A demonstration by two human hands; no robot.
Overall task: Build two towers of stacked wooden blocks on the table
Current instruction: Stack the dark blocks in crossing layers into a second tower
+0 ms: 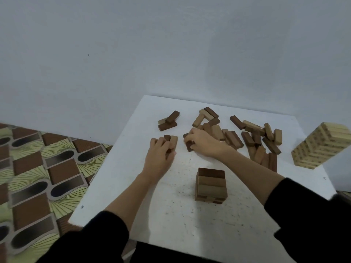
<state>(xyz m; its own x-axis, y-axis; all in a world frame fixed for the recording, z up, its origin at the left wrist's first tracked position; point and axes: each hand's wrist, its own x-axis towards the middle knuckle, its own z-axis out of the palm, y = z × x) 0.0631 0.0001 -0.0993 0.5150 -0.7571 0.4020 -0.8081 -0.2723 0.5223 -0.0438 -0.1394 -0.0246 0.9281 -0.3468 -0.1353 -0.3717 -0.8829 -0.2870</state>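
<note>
Left hand (160,150) is clenched over a few short blocks (170,139) at frame centre, their long axes pointing up-frame. Right hand (202,140) is grasping a dark block (189,147) just right of them. The started tower (211,185) stands below-right on the surface (133,186), nearer the right hand.

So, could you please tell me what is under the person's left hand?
Under the left hand lie a dark block and a light block, side by side on the white table. Their near ends are covered, so any further blocks there cannot be seen.
</note>
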